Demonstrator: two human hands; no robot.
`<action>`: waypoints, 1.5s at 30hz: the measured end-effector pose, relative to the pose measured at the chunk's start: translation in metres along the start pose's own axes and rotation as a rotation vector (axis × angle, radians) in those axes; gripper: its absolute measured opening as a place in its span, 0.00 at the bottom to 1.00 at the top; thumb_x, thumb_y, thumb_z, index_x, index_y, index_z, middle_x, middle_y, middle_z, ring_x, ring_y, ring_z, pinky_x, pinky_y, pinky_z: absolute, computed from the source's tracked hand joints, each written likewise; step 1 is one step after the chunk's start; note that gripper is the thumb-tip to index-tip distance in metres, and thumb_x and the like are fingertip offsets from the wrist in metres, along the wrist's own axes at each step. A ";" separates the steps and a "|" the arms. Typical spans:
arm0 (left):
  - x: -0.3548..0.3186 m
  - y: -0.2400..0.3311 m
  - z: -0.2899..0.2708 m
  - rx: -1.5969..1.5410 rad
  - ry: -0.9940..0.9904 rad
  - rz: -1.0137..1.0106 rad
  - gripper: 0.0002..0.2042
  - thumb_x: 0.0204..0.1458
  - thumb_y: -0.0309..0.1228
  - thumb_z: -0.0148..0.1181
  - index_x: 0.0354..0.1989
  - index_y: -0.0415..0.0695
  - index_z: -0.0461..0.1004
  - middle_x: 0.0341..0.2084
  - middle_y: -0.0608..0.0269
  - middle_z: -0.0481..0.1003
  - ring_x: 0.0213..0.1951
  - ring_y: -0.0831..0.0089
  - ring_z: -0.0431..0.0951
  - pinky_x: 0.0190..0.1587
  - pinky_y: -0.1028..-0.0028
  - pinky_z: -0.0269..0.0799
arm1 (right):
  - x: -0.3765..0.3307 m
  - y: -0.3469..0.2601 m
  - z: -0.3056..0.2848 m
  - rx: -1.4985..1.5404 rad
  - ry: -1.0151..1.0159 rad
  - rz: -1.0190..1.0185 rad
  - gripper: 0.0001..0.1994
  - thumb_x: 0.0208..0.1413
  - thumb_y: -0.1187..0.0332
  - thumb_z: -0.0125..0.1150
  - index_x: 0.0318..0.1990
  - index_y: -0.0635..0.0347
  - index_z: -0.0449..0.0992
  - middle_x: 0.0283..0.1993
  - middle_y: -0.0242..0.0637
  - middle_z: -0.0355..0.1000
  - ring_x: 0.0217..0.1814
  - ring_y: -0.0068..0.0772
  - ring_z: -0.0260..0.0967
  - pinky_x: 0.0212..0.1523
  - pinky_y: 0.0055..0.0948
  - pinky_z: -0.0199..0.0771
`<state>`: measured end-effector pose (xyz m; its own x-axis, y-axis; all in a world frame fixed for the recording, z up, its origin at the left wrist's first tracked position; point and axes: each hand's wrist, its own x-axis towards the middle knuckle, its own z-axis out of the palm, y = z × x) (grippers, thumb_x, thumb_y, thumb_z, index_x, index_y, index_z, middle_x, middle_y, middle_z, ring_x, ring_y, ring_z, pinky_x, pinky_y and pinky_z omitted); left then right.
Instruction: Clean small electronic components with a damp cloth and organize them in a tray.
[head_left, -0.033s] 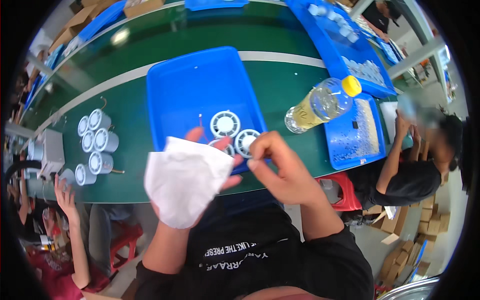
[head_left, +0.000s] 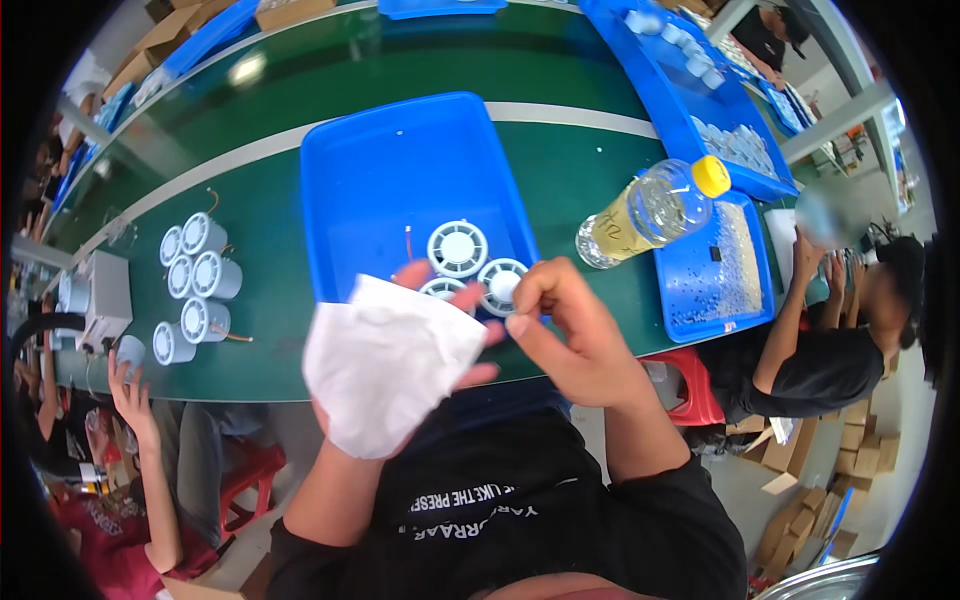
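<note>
A crumpled white cloth or paper sheet (head_left: 385,365) lies across my left hand (head_left: 467,297), hiding its palm; the fingers stick out spread beyond its right edge. Just to the right, my right hand (head_left: 575,335) is closed in a pinch, thumb against forefinger. Whatever is between those fingertips, if anything, is too small to make out. Beyond both hands is a blue tray (head_left: 400,160) with three round, pale blue parts with spoked tops, one of them a spoked part (head_left: 458,248) facing up. My left hand partly covers the nearest one. A thin red wire (head_left: 408,240) rises beside them.
Several pale blue cylinders (head_left: 215,275) with wires lie at left on the green table (head_left: 270,340). A yellow-capped bottle (head_left: 640,215) stands right of the tray, beside a shallow blue tray (head_left: 668,290) of small bits. Co-workers sit on both sides; one person's hand (head_left: 130,395) reaches in at left.
The whole view has shifted slightly. My hands keep nearly the same pose, with the white sheet still on the left one.
</note>
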<state>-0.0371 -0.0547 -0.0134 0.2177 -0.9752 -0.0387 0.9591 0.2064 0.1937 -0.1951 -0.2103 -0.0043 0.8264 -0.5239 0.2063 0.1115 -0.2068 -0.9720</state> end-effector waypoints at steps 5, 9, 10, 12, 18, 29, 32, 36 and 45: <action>-0.008 -0.007 -0.005 -0.018 0.034 -0.313 0.37 0.63 0.56 0.43 0.74 0.44 0.51 0.66 0.32 0.60 0.62 0.24 0.62 0.62 0.32 0.60 | 0.008 -0.005 -0.013 -0.023 -0.272 0.097 0.15 0.60 0.65 0.64 0.51 0.61 0.71 0.44 0.33 0.68 0.42 0.23 0.66 0.42 0.24 0.68; -0.003 -0.018 0.001 -0.029 -0.004 -0.577 0.35 0.64 0.59 0.40 0.74 0.53 0.54 0.64 0.42 0.64 0.60 0.26 0.66 0.61 0.37 0.63 | 0.008 -0.016 -0.011 -0.009 -0.454 0.153 0.23 0.60 0.56 0.65 0.56 0.64 0.72 0.51 0.39 0.73 0.48 0.30 0.72 0.47 0.29 0.72; 0.000 -0.018 0.005 0.006 0.016 -0.638 0.34 0.64 0.58 0.39 0.74 0.54 0.54 0.64 0.43 0.64 0.60 0.27 0.66 0.61 0.37 0.64 | 0.008 -0.020 -0.014 -0.046 -0.609 0.269 0.23 0.62 0.54 0.63 0.55 0.63 0.72 0.47 0.39 0.74 0.45 0.30 0.73 0.45 0.30 0.73; 0.006 -0.023 0.016 0.084 0.084 -0.721 0.33 0.65 0.58 0.39 0.75 0.59 0.52 0.65 0.47 0.63 0.60 0.30 0.68 0.59 0.39 0.67 | 0.010 -0.028 -0.018 -0.109 -0.923 0.503 0.24 0.68 0.48 0.51 0.53 0.62 0.74 0.35 0.38 0.77 0.38 0.31 0.75 0.40 0.31 0.75; -0.001 -0.017 0.024 0.356 -0.036 -0.571 0.36 0.63 0.61 0.40 0.77 0.63 0.42 0.68 0.50 0.60 0.57 0.39 0.73 0.56 0.47 0.73 | -0.005 -0.030 -0.025 0.052 -0.632 0.523 0.24 0.71 0.48 0.45 0.53 0.61 0.76 0.38 0.33 0.75 0.41 0.18 0.69 0.43 0.24 0.70; 0.020 0.012 0.034 2.363 -0.043 0.429 0.27 0.42 0.31 0.73 0.53 0.42 0.73 0.45 0.52 0.76 0.49 0.50 0.74 0.52 0.59 0.70 | -0.038 -0.003 -0.031 0.600 -0.067 0.641 0.25 0.68 0.52 0.55 0.61 0.64 0.70 0.55 0.36 0.75 0.55 0.27 0.73 0.55 0.28 0.72; 0.024 0.004 0.028 2.395 -0.013 0.371 0.27 0.42 0.30 0.73 0.54 0.42 0.72 0.45 0.51 0.76 0.48 0.52 0.75 0.53 0.60 0.71 | -0.042 0.003 -0.024 0.598 -0.098 0.676 0.24 0.67 0.52 0.56 0.60 0.64 0.71 0.54 0.35 0.75 0.54 0.26 0.73 0.54 0.27 0.72; 0.025 0.007 0.020 2.399 0.024 0.324 0.26 0.45 0.31 0.71 0.54 0.40 0.72 0.47 0.51 0.75 0.47 0.52 0.76 0.52 0.61 0.72 | -0.038 0.002 -0.022 0.542 -0.130 0.630 0.23 0.67 0.52 0.55 0.58 0.63 0.73 0.53 0.34 0.76 0.53 0.25 0.73 0.52 0.26 0.71; -0.023 0.021 0.018 1.838 0.057 0.521 0.27 0.43 0.22 0.71 0.55 0.38 0.72 0.54 0.48 0.75 0.56 0.56 0.76 0.54 0.62 0.74 | -0.016 0.000 0.000 0.304 -0.142 0.468 0.21 0.70 0.51 0.49 0.52 0.60 0.76 0.41 0.29 0.76 0.41 0.19 0.71 0.40 0.23 0.70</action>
<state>-0.0256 -0.0295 0.0094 0.4206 -0.8422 0.3374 -0.5327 0.0718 0.8433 -0.2084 -0.2021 -0.0081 0.8893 -0.3824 -0.2508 -0.1481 0.2782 -0.9491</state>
